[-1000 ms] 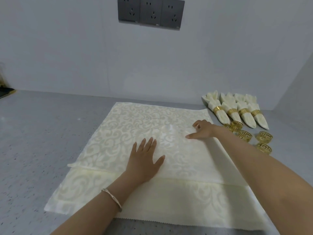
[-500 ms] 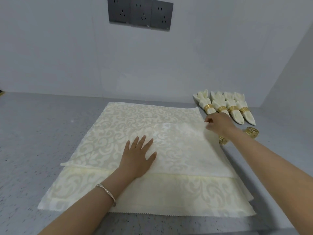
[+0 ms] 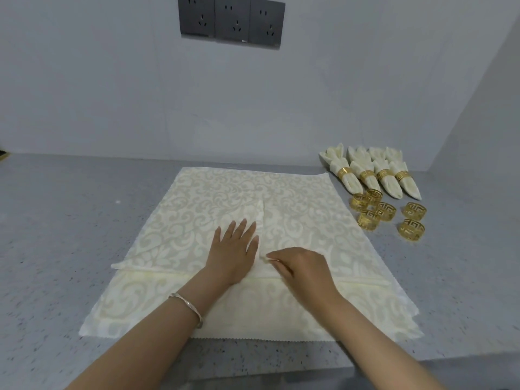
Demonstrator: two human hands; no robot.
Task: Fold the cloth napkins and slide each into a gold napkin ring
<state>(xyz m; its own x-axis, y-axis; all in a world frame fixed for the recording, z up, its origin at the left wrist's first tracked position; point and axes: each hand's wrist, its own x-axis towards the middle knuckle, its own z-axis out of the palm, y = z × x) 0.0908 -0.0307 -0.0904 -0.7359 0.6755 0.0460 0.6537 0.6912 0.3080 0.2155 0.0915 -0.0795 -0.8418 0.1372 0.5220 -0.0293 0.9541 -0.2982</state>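
Observation:
A cream patterned cloth napkin [image 3: 197, 220] lies folded on top of a larger spread of the same cloth [image 3: 253, 313] on the grey counter. A raised fold edge runs down its middle. My left hand [image 3: 233, 249] lies flat with straight fingers on the napkin, just left of that edge. To its right, my right hand [image 3: 301, 266] pinches a corner of the napkin near its front edge. Several loose gold napkin rings [image 3: 385, 211] lie to the right of the cloth. Behind them, several finished napkins [image 3: 371, 175] sit in their rings.
The grey speckled counter [image 3: 70, 235] meets a pale wall behind and another on the right. Dark wall sockets [image 3: 230, 21] sit high on the back wall. The counter's front edge [image 3: 281, 372] runs just beyond the cloth's near hem.
My right hand came back from the napkin's far right side to the middle front, bringing cloth with it. A fold edge now runs down the centre. My left hand stayed flat.

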